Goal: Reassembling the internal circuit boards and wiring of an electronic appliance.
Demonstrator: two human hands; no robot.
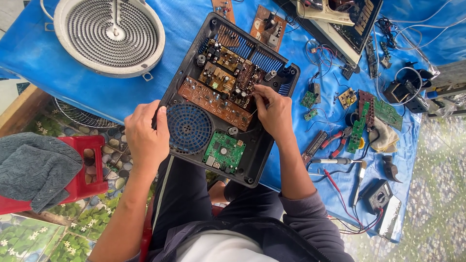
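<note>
Blue table [73,73]: black housing [264,145] holds circuit boards [216,99].

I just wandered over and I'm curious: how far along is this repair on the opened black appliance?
Done: the black housing lies open, boards exposed. In hand: the left hand steadies its edge by the round blue fan; the right hand pinches a thin wire at the brown circuit board. Left: the housing is still uncovered, and the coil heater lies apart.

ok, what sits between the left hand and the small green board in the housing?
Head view: the round blue fan grille lies between the left hand and the green board, inside the black housing.
</note>
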